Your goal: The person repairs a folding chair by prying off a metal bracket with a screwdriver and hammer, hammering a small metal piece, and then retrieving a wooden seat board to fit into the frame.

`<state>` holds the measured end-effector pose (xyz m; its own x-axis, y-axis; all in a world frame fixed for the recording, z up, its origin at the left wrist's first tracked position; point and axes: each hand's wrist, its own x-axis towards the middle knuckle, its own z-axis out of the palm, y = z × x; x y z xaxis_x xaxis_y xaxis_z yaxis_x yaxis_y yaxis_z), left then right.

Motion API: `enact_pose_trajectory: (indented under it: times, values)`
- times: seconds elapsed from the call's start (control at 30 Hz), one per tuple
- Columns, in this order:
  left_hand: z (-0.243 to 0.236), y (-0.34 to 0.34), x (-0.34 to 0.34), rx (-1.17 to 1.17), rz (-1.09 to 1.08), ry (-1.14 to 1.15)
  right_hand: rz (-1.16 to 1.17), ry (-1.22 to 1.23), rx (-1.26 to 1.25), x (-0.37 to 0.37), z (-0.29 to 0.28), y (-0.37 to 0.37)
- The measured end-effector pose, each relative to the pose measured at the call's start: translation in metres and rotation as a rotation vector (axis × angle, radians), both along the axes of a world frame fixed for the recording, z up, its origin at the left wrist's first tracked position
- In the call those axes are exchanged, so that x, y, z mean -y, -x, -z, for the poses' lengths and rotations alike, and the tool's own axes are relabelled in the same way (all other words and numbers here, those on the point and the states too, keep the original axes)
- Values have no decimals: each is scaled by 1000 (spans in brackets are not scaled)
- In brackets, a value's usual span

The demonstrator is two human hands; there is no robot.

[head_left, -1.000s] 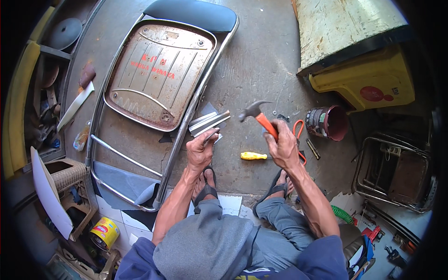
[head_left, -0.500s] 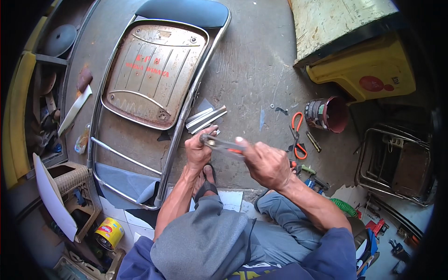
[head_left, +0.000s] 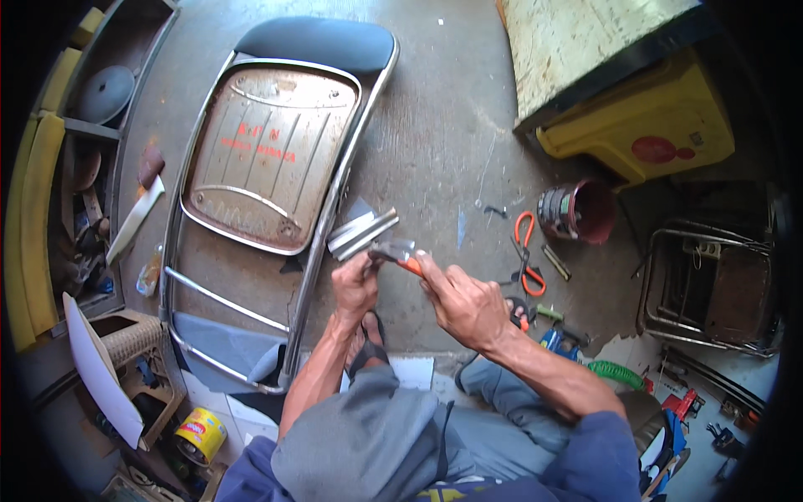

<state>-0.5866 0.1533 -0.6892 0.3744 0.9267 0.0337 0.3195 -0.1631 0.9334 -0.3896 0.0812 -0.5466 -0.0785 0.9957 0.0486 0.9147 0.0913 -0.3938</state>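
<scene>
At the far left, long yellow pads [head_left: 38, 230] stand along a shelf, and a white strip [head_left: 136, 219] lies on the floor [head_left: 435, 155] near it. Below is a yellow tin [head_left: 201, 437], tilted. Next comes a folding chair [head_left: 276, 159], lying on the floor, with rusty metal seat and dark padded back at the top. Just beside its right tube is the left hand [head_left: 355, 286]; its fingers are curled in, but the hammer head covers their tips — whether they clamp some thing, I cannot tell. Shiny metal strips [head_left: 365, 234] lie just beyond this hand. The hammer [head_left: 391, 251] is between the two hands, its head at the left fingertips. The right hand [head_left: 470, 308] has its fingers clamped around the orange handle. Farther right are orange-handled scissors [head_left: 530, 272] — their blades are partly open — then a dark red bucket [head_left: 592, 213], lying on its side, and a metal chair frame [head_left: 711, 289].
</scene>
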Motion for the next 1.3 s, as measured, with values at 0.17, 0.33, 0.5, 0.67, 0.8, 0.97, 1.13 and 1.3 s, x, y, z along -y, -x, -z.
enact_pose_trajectory:
  times: [0.17,0.33,0.5,0.67,0.8,0.97,1.13,1.3]
  values:
    - [9,-2,-8,255,-131,149,214,15,-181,9,46,-33]
    - [-13,-7,-14,325,-75,180,349,206,57,24,97,-71]
    - [-39,-14,-14,61,231,-148,151,192,-598,-27,32,-21]
    - [-20,-34,-6,-36,413,-251,-15,243,-307,-13,47,-1]
    - [-24,-31,-2,9,136,-182,72,165,-269,6,69,-5]
    - [28,-3,4,-282,-99,167,92,311,-231,22,73,-8]
    - [38,-26,-15,-273,-56,187,66,301,-105,25,91,-6]
    - [39,-31,-37,-262,30,63,-6,267,87,33,91,6]
